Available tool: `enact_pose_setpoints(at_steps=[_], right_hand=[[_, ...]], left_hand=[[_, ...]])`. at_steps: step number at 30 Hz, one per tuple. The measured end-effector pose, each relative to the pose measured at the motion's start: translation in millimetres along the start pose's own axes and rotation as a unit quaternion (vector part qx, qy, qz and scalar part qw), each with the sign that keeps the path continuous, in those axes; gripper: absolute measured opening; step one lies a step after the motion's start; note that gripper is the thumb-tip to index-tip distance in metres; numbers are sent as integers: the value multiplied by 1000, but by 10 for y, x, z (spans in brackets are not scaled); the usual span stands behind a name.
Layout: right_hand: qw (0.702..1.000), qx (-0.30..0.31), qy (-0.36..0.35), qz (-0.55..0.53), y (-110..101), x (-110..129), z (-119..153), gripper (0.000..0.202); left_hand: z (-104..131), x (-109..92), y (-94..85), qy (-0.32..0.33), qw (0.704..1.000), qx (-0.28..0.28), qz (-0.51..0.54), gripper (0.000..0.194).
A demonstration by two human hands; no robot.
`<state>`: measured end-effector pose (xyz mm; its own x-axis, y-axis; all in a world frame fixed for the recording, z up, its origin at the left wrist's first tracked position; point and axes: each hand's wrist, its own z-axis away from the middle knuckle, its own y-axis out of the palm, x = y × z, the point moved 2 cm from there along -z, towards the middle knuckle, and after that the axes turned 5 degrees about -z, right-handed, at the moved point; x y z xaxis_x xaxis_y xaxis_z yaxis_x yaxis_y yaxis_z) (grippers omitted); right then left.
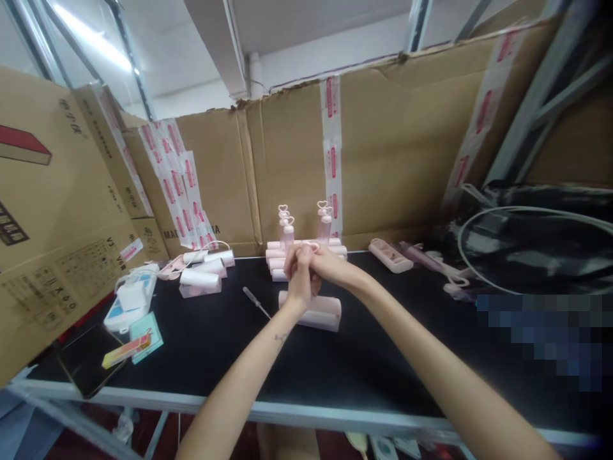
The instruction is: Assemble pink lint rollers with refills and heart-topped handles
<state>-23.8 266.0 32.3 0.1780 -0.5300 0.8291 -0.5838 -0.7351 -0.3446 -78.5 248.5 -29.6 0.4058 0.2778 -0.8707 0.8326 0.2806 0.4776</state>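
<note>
My left hand [300, 276] and my right hand [326, 263] are closed together above the black table. A bit of pale pink shows at the top of the fingers; whether it is a held piece or part of the stack behind is unclear. Just below the hands lies a pale pink rounded case [325, 313], partly covered by my left hand and wrist. Right behind the hands is a stack of pink and white tubes [275, 262]. Clear pink tubes with heart-shaped loops [324, 223] stand upright on it. A screwdriver [256, 301] lies left of the case.
White and pink cylinders [201, 280] lie at the left. Nearer are a phone [89, 364], a yellow-orange stick [127, 350] and a blue-white box [143, 291]. An open pink case [390, 255] lies right, before black plastic wrap [541, 236]. Cardboard [407, 140] walls the back.
</note>
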Motion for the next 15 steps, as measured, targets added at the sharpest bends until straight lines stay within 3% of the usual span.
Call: enact_pose_setpoints(at_steps=[7,15], right_hand=[[998,-22,10,56,44,66,16,23],[993,1,26,116,27,87,-10,30]], left_hand=[[-2,-18,6,95,994,50,-31,40],[-42,35,-6,46,998,27,-17,51]])
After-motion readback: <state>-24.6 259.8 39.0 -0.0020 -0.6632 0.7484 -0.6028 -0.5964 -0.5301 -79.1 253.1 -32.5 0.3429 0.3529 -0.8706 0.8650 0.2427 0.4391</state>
